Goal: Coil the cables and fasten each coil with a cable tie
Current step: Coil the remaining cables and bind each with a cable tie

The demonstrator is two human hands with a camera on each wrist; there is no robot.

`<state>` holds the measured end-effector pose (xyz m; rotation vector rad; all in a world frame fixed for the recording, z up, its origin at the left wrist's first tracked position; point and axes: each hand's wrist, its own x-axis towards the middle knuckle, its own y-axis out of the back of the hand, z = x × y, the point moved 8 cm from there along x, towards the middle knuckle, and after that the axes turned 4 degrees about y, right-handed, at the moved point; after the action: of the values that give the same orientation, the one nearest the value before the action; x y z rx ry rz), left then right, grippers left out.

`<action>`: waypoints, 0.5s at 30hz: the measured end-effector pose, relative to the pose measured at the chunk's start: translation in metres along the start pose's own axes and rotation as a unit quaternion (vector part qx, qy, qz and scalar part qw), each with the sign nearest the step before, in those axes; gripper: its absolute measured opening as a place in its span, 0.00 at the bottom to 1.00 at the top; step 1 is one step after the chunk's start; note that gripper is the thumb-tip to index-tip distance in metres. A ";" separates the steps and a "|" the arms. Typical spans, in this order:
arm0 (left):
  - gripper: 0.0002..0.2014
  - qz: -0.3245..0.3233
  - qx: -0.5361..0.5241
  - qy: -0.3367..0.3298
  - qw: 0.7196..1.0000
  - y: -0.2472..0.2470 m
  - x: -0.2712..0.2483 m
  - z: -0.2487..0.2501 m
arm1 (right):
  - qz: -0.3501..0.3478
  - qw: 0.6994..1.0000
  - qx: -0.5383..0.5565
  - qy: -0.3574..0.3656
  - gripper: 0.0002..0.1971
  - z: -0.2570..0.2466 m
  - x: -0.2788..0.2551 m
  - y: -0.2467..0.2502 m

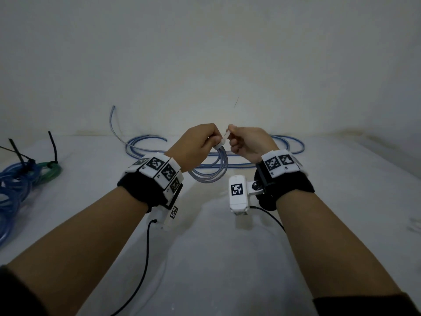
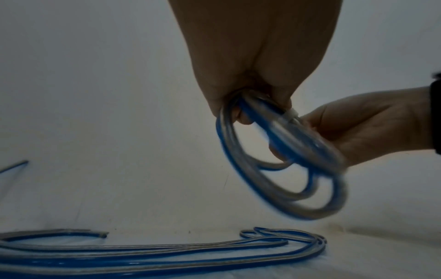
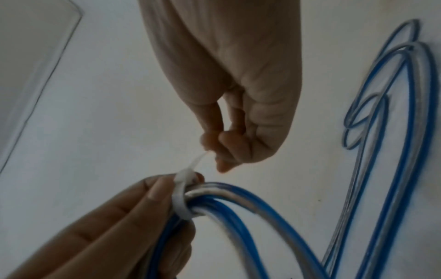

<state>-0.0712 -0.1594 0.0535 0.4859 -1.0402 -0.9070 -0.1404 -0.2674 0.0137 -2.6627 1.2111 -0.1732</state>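
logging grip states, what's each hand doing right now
Left hand: grips the coiled cable.
Right hand: pinches the white cable tie tail.

In the left wrist view the hanging coil (image 2: pixel 281 169) is blurred below the left hand's fingers (image 2: pixel 243 117), which hide its top. The white cable tie (image 3: pixel 181 196) has its tail end hidden between the right hand's fingertips (image 3: pixel 210 141).

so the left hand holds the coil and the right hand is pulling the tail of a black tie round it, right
Not quite: the tie is white, not black, as the right wrist view shows. The rest stands: the left hand holds the coil and the right hand pinches the tie's tail.
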 end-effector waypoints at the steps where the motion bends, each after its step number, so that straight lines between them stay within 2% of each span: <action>1: 0.08 0.009 0.003 0.012 1.000 0.004 -0.002 -0.003 | -0.027 1.000 0.000 -0.009 0.10 -0.001 -0.005 -0.006; 4: 0.08 0.038 -0.007 0.041 0.998 0.018 -0.008 -0.008 | -0.075 0.997 -0.027 -0.009 0.09 -0.001 -0.019 -0.027; 8: 0.07 0.019 -0.021 0.054 0.998 0.024 -0.016 -0.008 | -0.028 0.998 -0.039 0.035 0.11 -0.004 -0.022 -0.038; 15: 0.07 0.058 0.015 0.058 0.996 0.058 -0.032 -0.017 | -0.006 0.998 -0.064 0.030 0.12 -0.009 -0.021 -0.076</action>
<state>-0.0392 -0.1017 0.0706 0.4914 -0.9666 -0.7519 -0.0999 -0.2044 0.0399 -2.7928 1.2648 -0.1851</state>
